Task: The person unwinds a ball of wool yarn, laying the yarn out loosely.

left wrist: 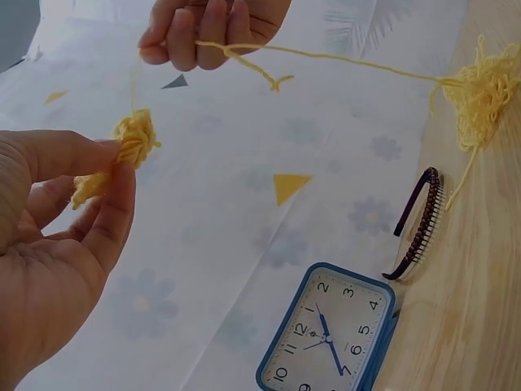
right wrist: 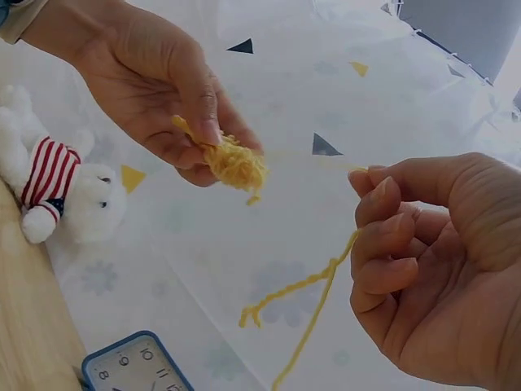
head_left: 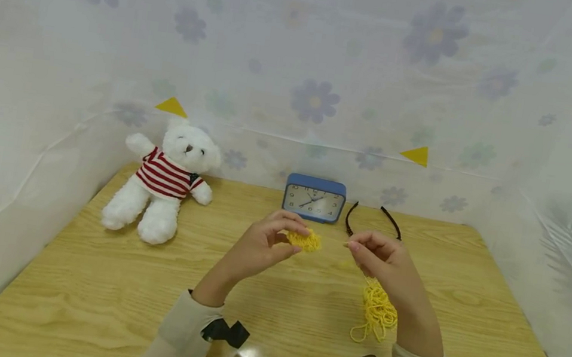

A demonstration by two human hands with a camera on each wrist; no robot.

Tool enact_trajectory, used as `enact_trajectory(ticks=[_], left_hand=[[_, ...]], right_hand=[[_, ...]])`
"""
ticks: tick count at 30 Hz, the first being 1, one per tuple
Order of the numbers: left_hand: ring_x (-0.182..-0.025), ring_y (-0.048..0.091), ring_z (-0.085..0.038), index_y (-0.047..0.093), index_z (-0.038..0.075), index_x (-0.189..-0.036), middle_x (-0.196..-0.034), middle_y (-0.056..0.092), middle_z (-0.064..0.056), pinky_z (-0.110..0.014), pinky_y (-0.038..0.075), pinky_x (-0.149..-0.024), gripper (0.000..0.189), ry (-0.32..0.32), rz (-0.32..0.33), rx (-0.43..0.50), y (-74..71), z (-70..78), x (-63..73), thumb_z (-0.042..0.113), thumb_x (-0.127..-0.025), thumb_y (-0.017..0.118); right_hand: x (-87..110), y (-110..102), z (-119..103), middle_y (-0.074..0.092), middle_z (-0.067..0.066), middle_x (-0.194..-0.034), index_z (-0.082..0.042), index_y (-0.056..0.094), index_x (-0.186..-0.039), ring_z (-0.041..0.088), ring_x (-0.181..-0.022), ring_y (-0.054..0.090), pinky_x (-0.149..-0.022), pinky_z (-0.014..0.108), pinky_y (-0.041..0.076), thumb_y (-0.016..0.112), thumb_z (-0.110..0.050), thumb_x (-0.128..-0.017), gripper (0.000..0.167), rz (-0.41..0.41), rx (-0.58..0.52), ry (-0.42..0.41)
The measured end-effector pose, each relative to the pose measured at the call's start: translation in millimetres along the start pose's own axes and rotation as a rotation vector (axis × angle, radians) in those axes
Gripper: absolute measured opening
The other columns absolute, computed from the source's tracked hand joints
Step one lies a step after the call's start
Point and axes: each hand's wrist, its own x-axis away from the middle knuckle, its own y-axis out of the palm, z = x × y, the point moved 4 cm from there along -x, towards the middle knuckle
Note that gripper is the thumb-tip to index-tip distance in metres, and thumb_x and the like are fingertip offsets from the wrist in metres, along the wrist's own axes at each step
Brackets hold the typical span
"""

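Observation:
My left hand point(head_left: 260, 250) pinches a small, fuzzy bundle of yellow yarn point(head_left: 306, 241) between thumb and fingers, raised above the table. To its right, my right hand point(head_left: 388, 264) pinches a thin yellow yarn strand point(right wrist: 355, 171) at the fingertips. A pale stretch of strand spans the gap between the two hands. From beneath the right fingers hangs another length of yarn point(right wrist: 313, 314), with a short twisted tail point(right wrist: 281, 295) branching off. It runs down to a loose tangle of yellow yarn point(head_left: 378, 308) on the table, partly hidden by the right hand and wrist.
A blue alarm clock point(head_left: 314, 199) stands behind the hands. Beside it lies a dark headband point(head_left: 393, 221), partly covered by my right hand in the head view. A white teddy bear point(head_left: 166, 178) in a striped shirt sits at the table's back left. Flowered sheeting point(head_left: 261, 36) encloses the table.

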Motion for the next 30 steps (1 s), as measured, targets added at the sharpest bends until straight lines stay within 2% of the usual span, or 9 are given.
enact_trajectory(ticks=[4,8,13,16,20,24,30], left_hand=[[-0.095,0.058,-0.017,0.060,-0.005,-0.112,-0.118,0.053,-0.017,-0.034,0.054,-0.076,0.023,0.008,0.047,0.039,-5.6,-1.6,0.2,-0.005,-0.089,0.060],[-0.088,0.059,-0.013,0.058,-0.006,-0.114,-0.114,0.053,-0.018,-0.036,0.054,-0.076,0.024,0.030,0.070,0.083,-10.9,-1.2,0.8,-0.005,-0.090,0.059],[-0.088,0.058,-0.013,0.057,-0.007,-0.113,-0.114,0.053,-0.018,-0.032,0.054,-0.078,0.023,0.028,0.087,0.092,-15.7,-1.6,1.1,-0.004,-0.090,0.059],[-0.090,0.058,-0.013,0.057,-0.007,-0.113,-0.115,0.053,-0.018,-0.029,0.053,-0.079,0.022,0.025,0.090,0.094,-17.4,-1.9,1.6,-0.002,-0.091,0.059],[-0.093,0.057,-0.012,0.057,-0.007,-0.112,-0.117,0.053,-0.018,-0.026,0.052,-0.079,0.022,0.033,0.099,0.097,-20.0,-1.0,3.1,-0.001,-0.091,0.059],[-0.094,0.056,-0.012,0.057,-0.008,-0.112,-0.118,0.052,-0.020,-0.024,0.051,-0.077,0.021,0.055,0.110,0.096,-22.7,0.0,4.1,-0.004,-0.091,0.059],[-0.094,0.057,-0.012,0.057,-0.010,-0.110,-0.116,0.052,-0.021,-0.025,0.052,-0.077,0.021,0.054,0.128,0.104,-25.5,0.3,4.9,-0.007,-0.089,0.059]], right_hand=[[6.9,-14,-12,0.045,0.001,-0.069,-0.008,0.063,-0.102,0.018,-0.055,0.033,-0.049,0.032,0.028,0.042,0.008,-0.097,0.026,0.016,-0.103,-0.144],[13.1,-32,-20,0.051,0.000,-0.071,-0.002,0.063,-0.098,0.017,-0.057,0.033,-0.051,0.030,0.025,0.036,0.012,-0.097,0.030,0.133,-0.213,-0.242],[20.0,-57,-23,0.054,0.002,-0.069,0.001,0.062,-0.089,0.016,-0.054,0.032,-0.050,0.026,0.022,0.038,0.007,-0.098,0.027,0.408,-0.382,-0.249],[23.1,-70,-23,0.053,0.010,-0.066,0.008,0.060,-0.084,0.016,-0.051,0.039,-0.046,0.022,0.029,0.043,0.007,-0.096,0.021,0.579,-0.599,-0.270],[27.9,-85,-21,0.051,0.017,-0.062,0.014,0.055,-0.079,0.019,-0.047,0.043,-0.039,0.022,0.033,0.051,0.010,-0.092,0.014,0.822,-0.797,-0.310],[35.9,-96,-19,0.050,0.017,-0.062,0.014,0.053,-0.079,0.019,-0.042,0.039,-0.037,0.023,0.028,0.057,0.009,-0.089,0.013,1.028,-0.810,-0.317],[48.1,-111,-16,0.049,0.016,-0.065,0.012,0.051,-0.079,0.020,-0.039,0.035,-0.039,0.025,0.024,0.057,0.009,-0.089,0.012,1.207,-0.842,-0.322]])
